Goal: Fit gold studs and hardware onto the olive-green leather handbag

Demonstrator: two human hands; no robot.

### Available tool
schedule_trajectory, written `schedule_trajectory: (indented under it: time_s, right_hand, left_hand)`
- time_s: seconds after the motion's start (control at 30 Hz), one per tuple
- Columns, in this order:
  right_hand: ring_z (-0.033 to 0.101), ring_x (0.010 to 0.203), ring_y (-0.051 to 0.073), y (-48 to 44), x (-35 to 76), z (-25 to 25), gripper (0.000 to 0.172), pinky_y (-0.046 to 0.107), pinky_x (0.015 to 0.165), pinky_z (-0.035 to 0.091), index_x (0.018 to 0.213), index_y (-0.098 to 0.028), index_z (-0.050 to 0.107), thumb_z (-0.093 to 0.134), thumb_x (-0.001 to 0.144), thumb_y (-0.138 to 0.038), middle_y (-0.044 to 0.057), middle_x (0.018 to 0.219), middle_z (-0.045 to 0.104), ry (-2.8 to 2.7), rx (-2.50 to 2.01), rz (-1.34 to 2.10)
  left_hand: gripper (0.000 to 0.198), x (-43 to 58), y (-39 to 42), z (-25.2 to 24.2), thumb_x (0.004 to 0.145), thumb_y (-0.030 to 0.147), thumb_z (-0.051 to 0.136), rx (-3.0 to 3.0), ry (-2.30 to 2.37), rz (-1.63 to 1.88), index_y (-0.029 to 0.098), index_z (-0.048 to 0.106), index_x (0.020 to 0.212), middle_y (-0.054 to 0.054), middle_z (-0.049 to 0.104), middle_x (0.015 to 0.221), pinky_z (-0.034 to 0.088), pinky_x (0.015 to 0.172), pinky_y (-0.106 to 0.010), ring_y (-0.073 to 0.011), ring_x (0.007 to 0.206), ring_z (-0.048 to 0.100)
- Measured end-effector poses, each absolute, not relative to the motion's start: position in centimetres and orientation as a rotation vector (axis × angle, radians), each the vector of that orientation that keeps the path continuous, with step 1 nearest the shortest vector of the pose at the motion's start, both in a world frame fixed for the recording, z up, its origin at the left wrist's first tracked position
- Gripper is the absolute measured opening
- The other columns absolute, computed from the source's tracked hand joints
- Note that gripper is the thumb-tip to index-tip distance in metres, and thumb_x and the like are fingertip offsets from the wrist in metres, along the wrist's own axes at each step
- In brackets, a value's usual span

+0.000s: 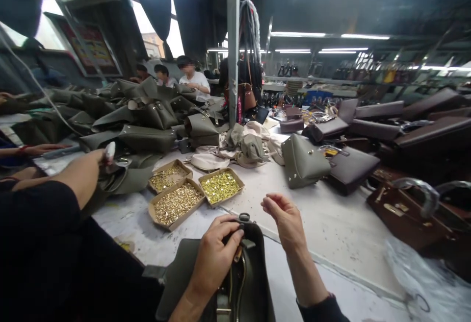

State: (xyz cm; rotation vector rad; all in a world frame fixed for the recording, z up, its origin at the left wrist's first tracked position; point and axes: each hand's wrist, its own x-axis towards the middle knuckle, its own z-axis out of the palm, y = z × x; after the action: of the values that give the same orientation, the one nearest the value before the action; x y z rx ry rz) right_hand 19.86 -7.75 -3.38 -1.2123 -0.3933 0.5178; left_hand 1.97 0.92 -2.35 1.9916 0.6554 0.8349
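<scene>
- The person's left hand [215, 253] was closed around the top edge of an olive bag [243, 278], gripping it near a dark metal ring [244, 217].
- The bag sat at the near edge of the table [331, 224], right in front of the person.
- The right hand [283, 216] hovered just above the table beside the bag. Its thumb and fingers were pinched together, maybe on a tiny piece, but it was too small to see.
- To do this step well, the left hand should probably keep the bag steady, and the right hand should bring its small piece slowly to the right spot.
- Three cardboard trays [176, 204] of shiny gold bits lay near the bag, toward the left side of the table.
- Another worker's arm [79, 172] reached in from the left edge, holding something small and white.
- A big pile of olive bags [143, 116] filled the far left of the table. One finished olive bag [303, 161] stood in the middle.
- Dark brown bags [371, 131] lay along the right side.
- The tabletop was pale and scuffed. The room was a dim workshop with long lights [331, 34], a metal pole [233, 47] and people sitting far back.
</scene>
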Motion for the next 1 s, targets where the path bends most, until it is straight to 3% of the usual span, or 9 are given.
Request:
schedule_trajectory:
  time_s: [0.2, 0.37, 0.47, 0.67, 1.0]
  right_hand:
    - [0.071, 0.088, 0.021, -11.8, 14.7, -1.9, 0.009, 0.035, 0.083, 0.058, 0.096, -0.025, 0.078, 0.074, 0.090, -0.030, 0.004, 0.092, 0.077, -0.757, -1.226, 0.393]
    - [0.065, 0.086, 0.021, -11.7, 13.0, -2.6, 0.013, 0.034, 0.076, 0.054, 0.094, -0.033, 0.080, 0.074, 0.090, -0.022, 0.002, 0.088, 0.073, -0.956, -1.285, 0.144]
    - [0.059, 0.089, 0.023, -11.6, 12.9, -3.5, 0.013, 0.038, 0.082, 0.050, 0.092, -0.035, 0.080, 0.074, 0.091, -0.023, 0.002, 0.085, 0.070, -0.953, -1.365, 0.074]
    - [0.056, 0.112, 0.025, -11.7, 12.5, -5.3, 0.007, 0.040, 0.096, 0.052, 0.086, -0.035, 0.083, 0.077, 0.089, -0.036, 0.006, 0.111, 0.056, -0.764, -1.330, 0.192]
    - [0.054, 0.115, 0.022, -11.4, 12.2, -5.9, 0.002, 0.034, 0.099, 0.052, 0.084, -0.035, 0.083, 0.081, 0.085, -0.034, 0.004, 0.114, 0.054, -0.679, -1.248, 0.274]
  left_hand:
    - [0.016, 1.9, 1.0, -2.4, 0.091, 0.031, 0.065, 2.021, 0.635, 0.808, 0.024, 0.079, 0.093, -0.008, 0.071, 0.114, 0.055, 0.104, -0.041, -0.0240, 0.112, 0.068]
    - [0.015, 1.7, 0.7, -2.4, 0.092, 0.026, 0.064, 2.038, 0.617, 0.827, 0.025, 0.079, 0.095, -0.007, 0.072, 0.115, 0.055, 0.105, -0.041, -0.0230, 0.113, 0.067]
    - [0.015, 1.6, 0.4, -2.4, 0.092, 0.023, 0.064, 2.058, 0.582, 0.843, 0.025, 0.079, 0.095, -0.007, 0.073, 0.115, 0.055, 0.104, -0.041, -0.0230, 0.115, 0.067]
    - [0.017, 1.5, 0.1, -2.3, 0.095, 0.021, 0.061, 2.120, 0.497, 0.821, 0.024, 0.078, 0.097, -0.007, 0.077, 0.109, 0.055, 0.103, -0.042, -0.0251, 0.121, 0.063]
    - [0.020, 1.8, -0.2, -2.2, 0.094, 0.016, 0.061, 2.153, 0.470, 0.814, 0.026, 0.077, 0.098, -0.003, 0.078, 0.105, 0.054, 0.104, -0.041, -0.0235, 0.123, 0.061]
